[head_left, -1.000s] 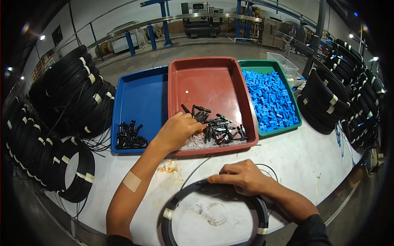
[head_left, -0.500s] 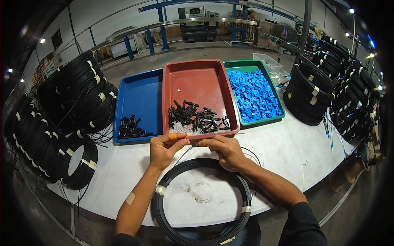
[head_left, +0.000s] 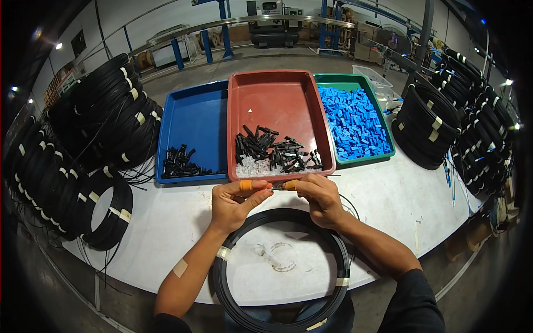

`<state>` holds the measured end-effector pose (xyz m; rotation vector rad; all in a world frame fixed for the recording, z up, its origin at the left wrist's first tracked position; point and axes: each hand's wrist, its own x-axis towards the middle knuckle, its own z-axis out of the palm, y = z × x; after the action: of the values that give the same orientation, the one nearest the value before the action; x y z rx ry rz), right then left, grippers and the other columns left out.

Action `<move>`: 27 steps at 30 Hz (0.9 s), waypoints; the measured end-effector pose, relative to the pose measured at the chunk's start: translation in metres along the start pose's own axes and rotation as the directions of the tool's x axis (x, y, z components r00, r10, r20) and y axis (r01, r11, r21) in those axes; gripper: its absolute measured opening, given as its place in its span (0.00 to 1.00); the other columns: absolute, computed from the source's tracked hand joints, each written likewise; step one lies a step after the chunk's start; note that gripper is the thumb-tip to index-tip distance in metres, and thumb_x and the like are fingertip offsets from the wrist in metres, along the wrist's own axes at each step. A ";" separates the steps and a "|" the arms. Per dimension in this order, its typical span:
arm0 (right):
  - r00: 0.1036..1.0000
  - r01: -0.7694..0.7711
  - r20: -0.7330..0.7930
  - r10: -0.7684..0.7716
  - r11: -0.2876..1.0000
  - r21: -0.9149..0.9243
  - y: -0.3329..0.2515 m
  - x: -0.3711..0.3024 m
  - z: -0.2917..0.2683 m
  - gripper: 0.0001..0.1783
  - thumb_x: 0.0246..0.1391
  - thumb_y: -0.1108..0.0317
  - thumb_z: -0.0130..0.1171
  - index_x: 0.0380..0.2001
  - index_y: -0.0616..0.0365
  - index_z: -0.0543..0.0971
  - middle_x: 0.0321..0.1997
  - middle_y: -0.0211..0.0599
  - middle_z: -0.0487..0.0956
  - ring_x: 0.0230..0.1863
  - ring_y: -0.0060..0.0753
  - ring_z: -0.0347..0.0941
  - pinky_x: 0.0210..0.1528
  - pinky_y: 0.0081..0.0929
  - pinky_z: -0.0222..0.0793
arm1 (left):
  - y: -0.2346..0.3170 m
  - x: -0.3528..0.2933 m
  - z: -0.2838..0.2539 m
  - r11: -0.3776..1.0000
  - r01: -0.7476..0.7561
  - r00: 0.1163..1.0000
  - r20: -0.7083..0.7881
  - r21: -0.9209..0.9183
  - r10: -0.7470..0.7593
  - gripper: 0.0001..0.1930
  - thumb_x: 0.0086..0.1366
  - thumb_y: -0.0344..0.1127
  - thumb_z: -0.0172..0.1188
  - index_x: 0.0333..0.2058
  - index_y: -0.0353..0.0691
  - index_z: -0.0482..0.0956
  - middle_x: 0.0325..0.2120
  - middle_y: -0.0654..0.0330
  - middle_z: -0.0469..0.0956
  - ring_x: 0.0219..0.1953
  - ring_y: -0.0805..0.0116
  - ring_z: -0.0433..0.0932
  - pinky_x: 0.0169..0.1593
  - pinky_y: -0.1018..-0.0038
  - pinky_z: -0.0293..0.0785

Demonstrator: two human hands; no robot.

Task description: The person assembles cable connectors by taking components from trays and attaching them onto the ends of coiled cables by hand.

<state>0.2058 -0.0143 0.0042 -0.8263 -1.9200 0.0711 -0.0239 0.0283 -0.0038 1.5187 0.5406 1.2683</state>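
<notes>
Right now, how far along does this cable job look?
Many taped coils sit stacked at both sides, seemingly finished. In hand: the left hand and right hand pinch a small black part above one cable coil. Left: plenty of parts in the red tray.

The left hand (head_left: 236, 202) is no longer reaching into the red plastic tray (head_left: 277, 91); one second ago it was lying among the small black connector parts (head_left: 275, 152) there. It is now sitting at the near edge of that tray, close to the right hand (head_left: 316, 197). The right hand is also no longer resting on the far rim of the black coiled cable ring (head_left: 280, 266); it is now raised to meet the left one. Both hands are now pinching a small dark piece (head_left: 277, 187) between the fingertips, which have orange tape on them. Since half a second ago the two hands are staying almost in the same place, only a little closer together.
</notes>
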 end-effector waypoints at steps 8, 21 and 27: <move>1.000 0.028 0.005 -0.028 1.000 -0.008 0.006 -0.003 0.003 0.34 0.33 0.88 0.54 0.47 0.51 0.83 0.29 0.34 0.75 0.29 0.40 0.71 0.31 0.34 0.64 | -0.003 -0.001 0.001 0.998 0.000 1.000 -0.020 -0.068 -0.002 0.10 0.60 0.24 0.71 0.41 0.31 0.86 0.37 0.55 0.86 0.39 0.73 0.84 0.45 0.79 0.81; 0.999 0.040 0.023 -0.039 0.999 -0.037 0.005 -0.004 0.002 0.33 0.34 0.87 0.56 0.48 0.51 0.83 0.29 0.33 0.76 0.28 0.40 0.73 0.31 0.34 0.65 | -0.006 -0.001 0.002 0.997 -0.068 0.997 -0.041 -0.040 0.066 0.10 0.59 0.22 0.71 0.40 0.31 0.86 0.37 0.54 0.86 0.38 0.71 0.84 0.47 0.77 0.81; 0.996 0.080 0.052 -0.075 0.991 -0.106 0.005 -0.004 0.000 0.33 0.35 0.86 0.58 0.49 0.51 0.83 0.31 0.33 0.79 0.28 0.39 0.74 0.30 0.34 0.67 | -0.004 -0.002 0.001 0.998 -0.051 0.998 -0.038 0.041 0.053 0.09 0.58 0.22 0.72 0.39 0.31 0.87 0.35 0.54 0.87 0.38 0.73 0.85 0.47 0.78 0.81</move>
<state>0.2090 -0.0127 -0.0011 -0.8267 -2.0130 -0.0616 -0.0224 0.0280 -0.0082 1.5532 0.5580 1.3364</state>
